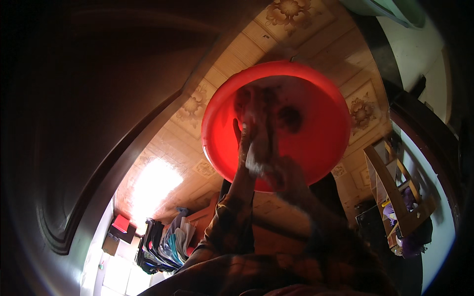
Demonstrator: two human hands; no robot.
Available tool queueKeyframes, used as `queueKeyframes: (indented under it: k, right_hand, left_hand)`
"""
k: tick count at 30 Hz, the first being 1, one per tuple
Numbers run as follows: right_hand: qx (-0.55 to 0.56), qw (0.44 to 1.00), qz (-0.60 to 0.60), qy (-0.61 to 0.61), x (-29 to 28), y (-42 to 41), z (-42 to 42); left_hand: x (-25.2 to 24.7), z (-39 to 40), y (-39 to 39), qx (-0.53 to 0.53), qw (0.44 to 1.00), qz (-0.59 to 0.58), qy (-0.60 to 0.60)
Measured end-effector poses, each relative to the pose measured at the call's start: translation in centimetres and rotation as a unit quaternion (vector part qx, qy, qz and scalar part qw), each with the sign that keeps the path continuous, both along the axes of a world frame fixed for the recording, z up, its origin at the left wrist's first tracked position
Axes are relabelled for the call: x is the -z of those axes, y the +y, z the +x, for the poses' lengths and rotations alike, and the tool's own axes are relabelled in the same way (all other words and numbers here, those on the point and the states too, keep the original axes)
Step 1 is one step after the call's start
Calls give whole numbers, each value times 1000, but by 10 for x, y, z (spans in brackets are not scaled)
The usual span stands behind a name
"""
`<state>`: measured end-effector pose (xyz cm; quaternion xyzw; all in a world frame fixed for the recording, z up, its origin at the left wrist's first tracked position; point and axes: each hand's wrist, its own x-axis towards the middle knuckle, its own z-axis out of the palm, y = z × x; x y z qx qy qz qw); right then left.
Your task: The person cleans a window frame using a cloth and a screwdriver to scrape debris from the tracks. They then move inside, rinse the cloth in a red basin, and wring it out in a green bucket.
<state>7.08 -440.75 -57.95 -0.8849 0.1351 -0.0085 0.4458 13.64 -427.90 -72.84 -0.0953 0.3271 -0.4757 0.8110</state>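
A round red plastic basin (318, 148) stands before me on the patterned floor, with dark, wet-looking cloth (261, 111) in it; its far part is blurred. My left hand (245, 138) is at the left of the cloth, its thumb and fingers against a pale part of it. My right hand (290, 174), blurred by motion, closes on the cloth's near end at the basin's near rim. A separate dark patch (290, 118) shows in the basin to the right of the cloth; what it is, I cannot tell.
A dark wooden door or panel (111, 92) fills the left. At the right stands a wooden rack (398, 192) with purple items. Hanging or piled clothes (166, 244) and a red box (120, 223) are at lower left. Part of a pale green container (403, 11) shows at upper right.
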Motion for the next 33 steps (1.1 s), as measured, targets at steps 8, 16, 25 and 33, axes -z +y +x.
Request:
queueKeyframes:
  k: [8,16,25,33]
  right_hand:
    - [8,902,-402,157,104,14,0]
    - [152,930,-162,292,193,-79,69]
    - [62,935,-171,306,265,-66,70]
    - [1,916,331,225,84,-19,12]
  left_hand:
    - [-47,-17,-46,31,939,305,-158]
    - [-66,13,-41,351,553,567,-500]
    - [-77,34,-21,276,791,518,-175]
    - [-63,27,-31,225,885,397,-93]
